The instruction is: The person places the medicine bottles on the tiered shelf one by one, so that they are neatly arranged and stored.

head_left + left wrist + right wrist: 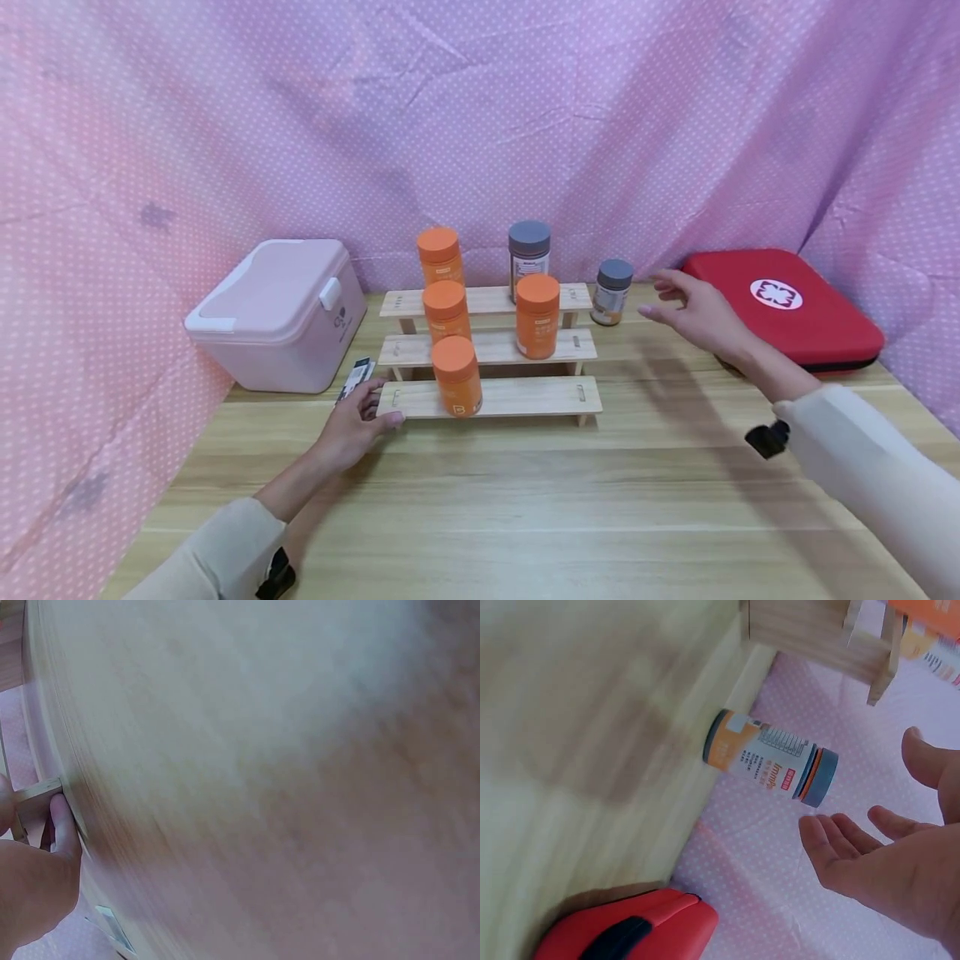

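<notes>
My left hand (pixel 351 429) grips the left end of the lowest step of a three-step wooden rack (pixel 540 396). In the left wrist view, thumb and fingers (pixel 66 825) lie around the step's end. My right hand (pixel 693 312) reaches in from the right, fingers spread loosely and holding nothing. Just left of its fingertips stands a small grey-capped bottle (pixel 611 293), upright on the table beside the rack; the right wrist view shows this bottle's orange and white label (pixel 757 754). On the rack are several orange bottles, one on the front step (pixel 457 383), and a larger grey-capped bottle (pixel 529 254) on top.
A pale pink lidded box (pixel 270 308) stands at the left. A red first-aid case (pixel 817 329) lies at the right, behind my right forearm. By my left fingers is a small flat packet (pixel 358 375). A pink dotted cloth (pixel 480 108) hangs behind the wooden table (pixel 480 508).
</notes>
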`<state>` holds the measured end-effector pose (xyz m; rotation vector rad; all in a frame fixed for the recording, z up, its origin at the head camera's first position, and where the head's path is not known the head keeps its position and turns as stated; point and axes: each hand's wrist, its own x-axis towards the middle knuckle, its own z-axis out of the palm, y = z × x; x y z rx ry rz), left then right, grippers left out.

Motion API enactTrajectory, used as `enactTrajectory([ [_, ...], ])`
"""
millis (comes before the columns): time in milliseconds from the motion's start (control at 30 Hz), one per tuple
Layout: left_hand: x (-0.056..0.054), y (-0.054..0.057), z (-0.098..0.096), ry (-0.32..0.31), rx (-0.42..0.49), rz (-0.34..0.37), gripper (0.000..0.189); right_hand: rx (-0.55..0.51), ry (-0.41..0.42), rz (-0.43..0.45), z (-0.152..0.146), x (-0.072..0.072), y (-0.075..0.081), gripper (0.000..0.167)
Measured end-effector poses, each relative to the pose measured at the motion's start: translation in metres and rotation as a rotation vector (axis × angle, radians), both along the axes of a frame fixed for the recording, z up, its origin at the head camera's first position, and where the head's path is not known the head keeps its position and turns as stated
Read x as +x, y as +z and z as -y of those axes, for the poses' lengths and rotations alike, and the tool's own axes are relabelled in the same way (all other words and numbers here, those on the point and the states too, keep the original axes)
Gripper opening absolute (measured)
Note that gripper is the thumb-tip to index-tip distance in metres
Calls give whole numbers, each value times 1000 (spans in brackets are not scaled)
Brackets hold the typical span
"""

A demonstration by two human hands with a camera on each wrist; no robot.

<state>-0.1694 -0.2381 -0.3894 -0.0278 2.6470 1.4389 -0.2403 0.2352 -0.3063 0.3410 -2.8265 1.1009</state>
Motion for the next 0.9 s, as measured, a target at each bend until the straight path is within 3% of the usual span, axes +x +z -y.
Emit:
enactTrajectory([
  [167, 0, 1, 0, 5, 1, -6, 65, -23, -34, -57, 11, -31, -3, 72],
  [300, 0, 1, 0, 6, 3, -11, 64, -107, -25, 30, 17, -51, -9, 78],
  [467, 1, -3, 0, 1, 3, -22, 65, -128, 19, 102, 22, -70, -15, 76],
  [733, 0, -3, -1, 10, 3, -10, 64, -196, 75, 157, 19, -85, -27, 53],
  [900, 0, -1, 1, 8, 2, -12, 66, -228, 83, 162, 18, -87, -31, 53],
])
